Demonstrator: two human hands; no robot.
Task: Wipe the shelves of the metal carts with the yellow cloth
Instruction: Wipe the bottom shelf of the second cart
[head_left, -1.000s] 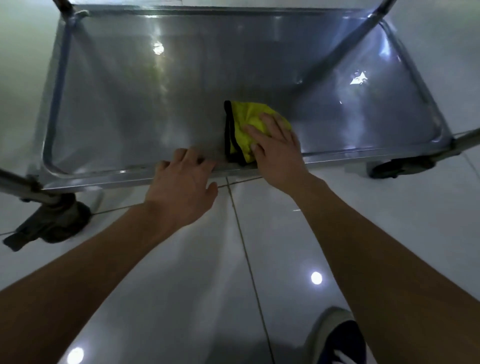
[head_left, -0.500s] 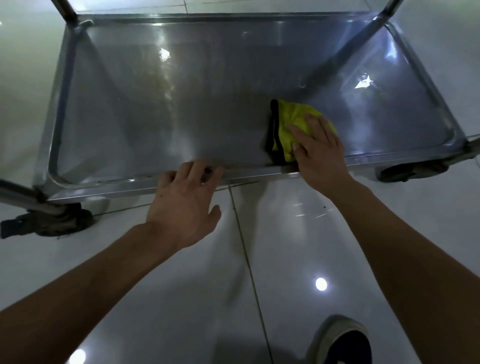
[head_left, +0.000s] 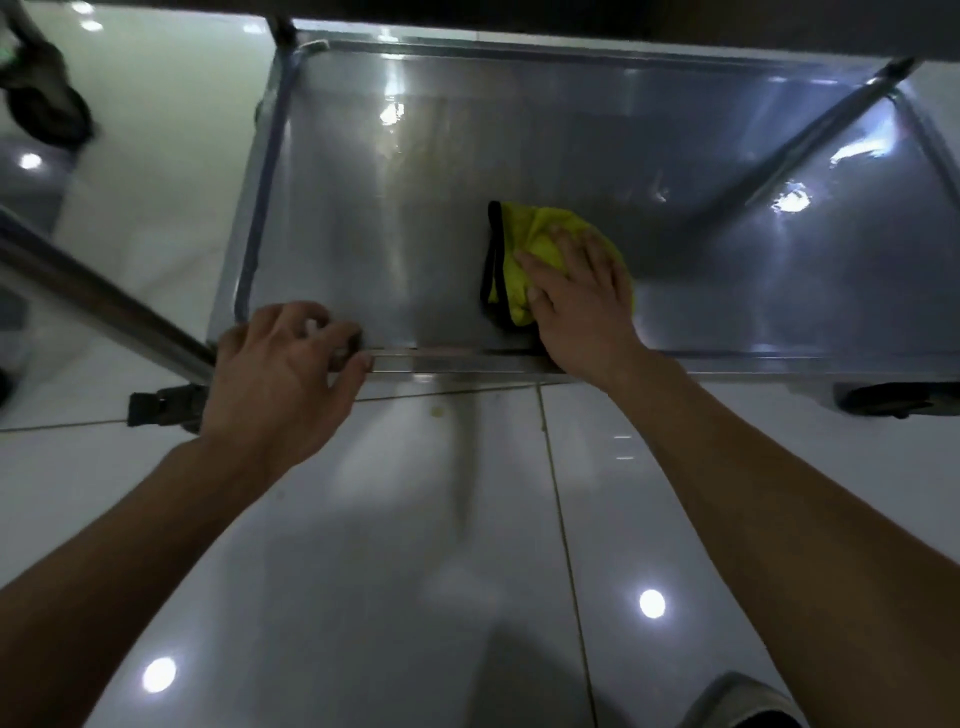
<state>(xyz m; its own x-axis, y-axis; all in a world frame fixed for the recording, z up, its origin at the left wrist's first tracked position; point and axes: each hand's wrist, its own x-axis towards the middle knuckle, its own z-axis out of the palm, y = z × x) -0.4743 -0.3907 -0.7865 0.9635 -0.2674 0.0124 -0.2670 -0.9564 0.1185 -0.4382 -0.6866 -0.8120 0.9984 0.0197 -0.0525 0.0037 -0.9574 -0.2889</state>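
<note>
The metal cart's bottom shelf (head_left: 395, 218) fills the upper half of the head view, a shiny steel tray with a raised rim. A bunched yellow cloth (head_left: 524, 249) with a black edge lies on it near the front rim. My right hand (head_left: 576, 301) presses flat on the cloth, fingers spread and fairly straight. My left hand (head_left: 280, 374) grips the shelf's front rim near the left corner, fingers curled over the edge.
A cart leg (head_left: 98, 301) slants in from the left to a caster (head_left: 166, 408) below my left hand. Another caster (head_left: 893, 400) sits under the right end. Glossy white floor tiles (head_left: 415, 545) lie below; my shoe (head_left: 737, 701) shows at the bottom.
My view has shifted right, so the cart's left end sits nearer the middle. The cloth and my right hand moved away from the front rim. My left hand slid toward the left corner.
</note>
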